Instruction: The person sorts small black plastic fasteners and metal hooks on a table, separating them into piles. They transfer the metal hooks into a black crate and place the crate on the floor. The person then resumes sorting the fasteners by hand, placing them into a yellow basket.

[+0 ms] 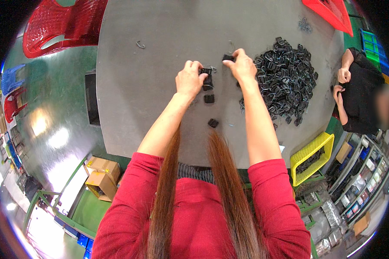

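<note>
Your table (151,86) looks smooth, matt; the heap (287,77) near its right edge, plastic; your sleeves (270,190), ribbed cloth.

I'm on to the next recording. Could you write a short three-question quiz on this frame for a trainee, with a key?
1. Where does the pile of small black parts lie?
a) Left of both hands
b) Between the two hands
c) Right of both hands

2. True or false: the left hand is touching nothing.

3. Fill in: the basket by the near right corner of the table is ____ in colour.

Key:
1. c: it lies just right of the right hand.
2. False: its thumb and fingers are on a black part.
3. Yellow.
</note>
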The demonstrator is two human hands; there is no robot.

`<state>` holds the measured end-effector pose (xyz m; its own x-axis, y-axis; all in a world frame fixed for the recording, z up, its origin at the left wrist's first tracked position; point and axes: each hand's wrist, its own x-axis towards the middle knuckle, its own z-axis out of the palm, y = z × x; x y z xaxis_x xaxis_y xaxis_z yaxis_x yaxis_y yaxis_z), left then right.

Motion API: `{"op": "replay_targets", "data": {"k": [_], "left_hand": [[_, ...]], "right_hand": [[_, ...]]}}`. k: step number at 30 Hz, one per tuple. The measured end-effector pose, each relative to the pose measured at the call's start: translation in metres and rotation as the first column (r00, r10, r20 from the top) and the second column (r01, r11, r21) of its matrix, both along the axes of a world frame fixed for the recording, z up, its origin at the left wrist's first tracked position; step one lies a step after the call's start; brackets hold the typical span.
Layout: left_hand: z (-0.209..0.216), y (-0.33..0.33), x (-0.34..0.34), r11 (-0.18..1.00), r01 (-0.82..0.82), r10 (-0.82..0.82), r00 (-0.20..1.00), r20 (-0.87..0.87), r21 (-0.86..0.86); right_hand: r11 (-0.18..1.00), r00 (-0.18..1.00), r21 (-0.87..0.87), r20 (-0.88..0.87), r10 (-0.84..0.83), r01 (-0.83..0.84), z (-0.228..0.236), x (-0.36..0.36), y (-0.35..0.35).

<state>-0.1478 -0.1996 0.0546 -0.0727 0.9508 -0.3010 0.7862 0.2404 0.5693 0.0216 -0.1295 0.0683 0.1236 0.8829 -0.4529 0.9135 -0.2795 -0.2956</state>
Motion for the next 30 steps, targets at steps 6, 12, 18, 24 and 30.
{"op": "replay_targets", "data": {"k": [6, 12, 18, 24, 30], "left_hand": [[0.017, 0.023, -0.028, 0.918, -0.034, 0.295, 0.724, 0.624, -0.394], [0.016, 0.018, -0.059, 0.962, -0.04, 0.128, 0.939, 0.319, -0.269], [0.021, 0.008, -0.068, 0.917, 0.037, 0.159, 0.88, 0.448, -0.397], [0.031, -0.005, -0.06, 0.951, 0.007, 0.087, 0.954, 0.287, -0.31], [0.022, -0.019, -0.081, 0.961, -0.026, 0.11, 0.948, 0.298, -0.274]], "right_hand": [[0.939, 0.666, -0.245, -0.662, -0.345, 0.242, 0.002, 0.021, -0.015], [0.825, 0.019, -0.537, -0.836, -0.548, 0.174, 0.009, 0.051, -0.051], [0.868, 0.114, -0.494, -0.861, -0.496, 0.043, -0.002, 0.044, -0.056], [0.968, 0.96, 0.149, -0.163, 0.226, -0.203, -0.016, -0.001, -0.079], [0.85, 0.153, -0.524, -0.846, -0.511, -0.056, 0.01, 0.034, -0.097]]}}
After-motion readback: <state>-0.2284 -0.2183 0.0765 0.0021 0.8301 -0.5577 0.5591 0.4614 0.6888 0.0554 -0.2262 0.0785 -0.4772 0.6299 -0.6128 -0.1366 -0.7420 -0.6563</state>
